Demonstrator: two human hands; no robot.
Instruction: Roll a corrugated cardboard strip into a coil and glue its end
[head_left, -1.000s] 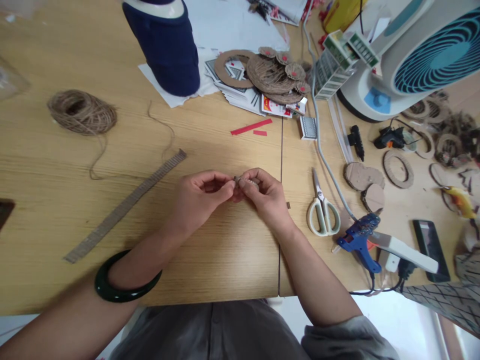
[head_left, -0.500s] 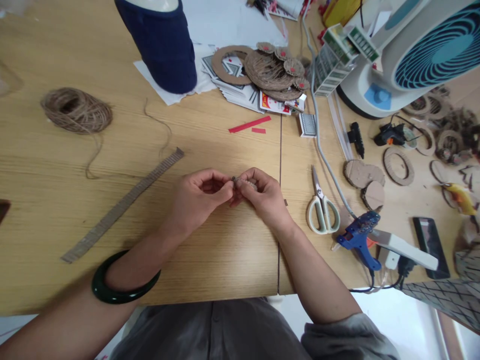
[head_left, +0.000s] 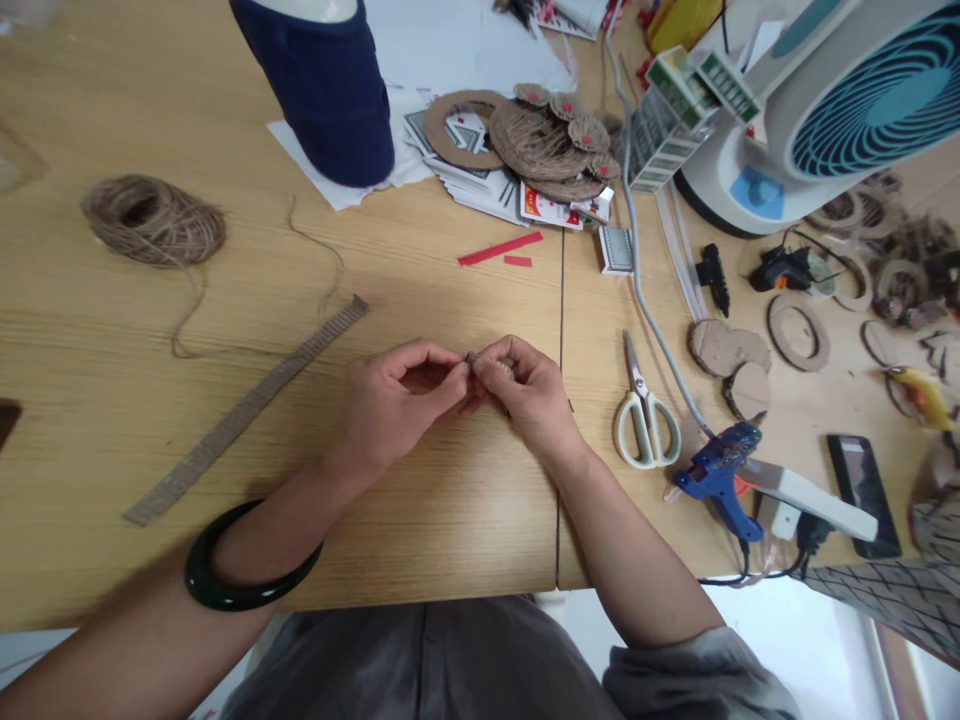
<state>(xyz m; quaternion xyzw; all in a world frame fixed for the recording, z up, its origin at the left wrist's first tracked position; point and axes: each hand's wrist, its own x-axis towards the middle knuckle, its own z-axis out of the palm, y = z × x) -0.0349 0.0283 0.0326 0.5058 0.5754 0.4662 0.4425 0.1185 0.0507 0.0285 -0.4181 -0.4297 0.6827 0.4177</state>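
Note:
Over the middle of the wooden table, my left hand and my right hand meet, fingertips pinched together. Between them is a small piece of corrugated cardboard, mostly hidden by the fingers; its ridged edge shows behind my right thumb. A long corrugated cardboard strip lies slantwise left of my left hand. Beyond the hands lie a long red paper strip and a short red piece. To the right of my right hand rest scissors with pale green handles, blades pointing away.
A twine ball sits at the left. Toward the back stand a dark blue container, a twine-wound disc with cardboard flowers and a fan. On the right, a blue glue gun rests by a power strip and phone.
Both hands stay in nearly the same place. The fingertips have shifted slightly on the small cardboard piece, and its dark end between them looks a little different.

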